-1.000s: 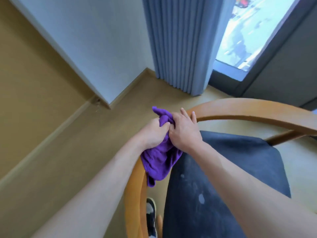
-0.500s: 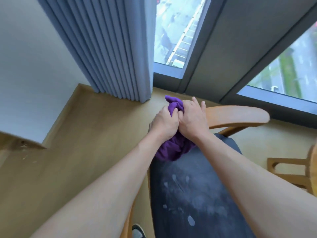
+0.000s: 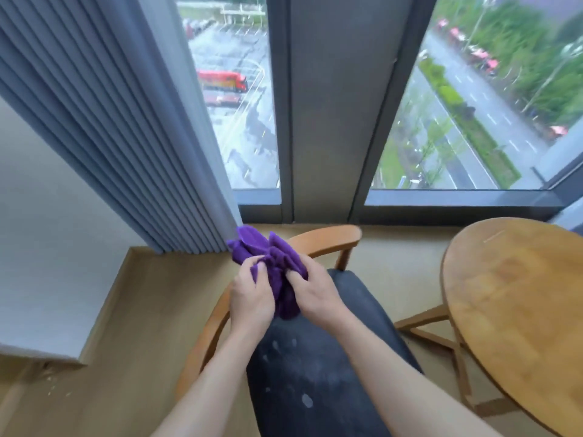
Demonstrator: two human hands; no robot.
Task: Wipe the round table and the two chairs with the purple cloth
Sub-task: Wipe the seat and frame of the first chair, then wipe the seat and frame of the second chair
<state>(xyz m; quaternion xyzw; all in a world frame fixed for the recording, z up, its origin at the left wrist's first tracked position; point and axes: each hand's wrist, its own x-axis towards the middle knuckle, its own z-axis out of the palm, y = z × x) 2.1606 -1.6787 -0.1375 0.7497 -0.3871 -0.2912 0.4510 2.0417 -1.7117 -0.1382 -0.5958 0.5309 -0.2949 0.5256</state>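
Observation:
The purple cloth (image 3: pixel 270 259) is bunched up between both hands above the chair (image 3: pixel 328 241). My left hand (image 3: pixel 250 296) grips its left side with curled fingers. My right hand (image 3: pixel 312 294) pinches its right side. The chair has a curved wooden back rail and a dark seat cushion (image 3: pixel 318 370) marked with pale spots; my forearms cross over the cushion. The round wooden table (image 3: pixel 517 310) stands to the right of the chair, its top bare.
A grey pleated curtain (image 3: pixel 104 127) hangs at the left by a white wall. Tall windows with a dark frame (image 3: pixel 334 105) fill the far side. The floor (image 3: pixel 151 310) is light wood. The table's wooden legs (image 3: pixel 441 339) reach toward the chair.
The view has swung right and up, bringing the windows and round table into sight. The hands have come off the chair rail and now hold the cloth apart, bunched, over the seat.

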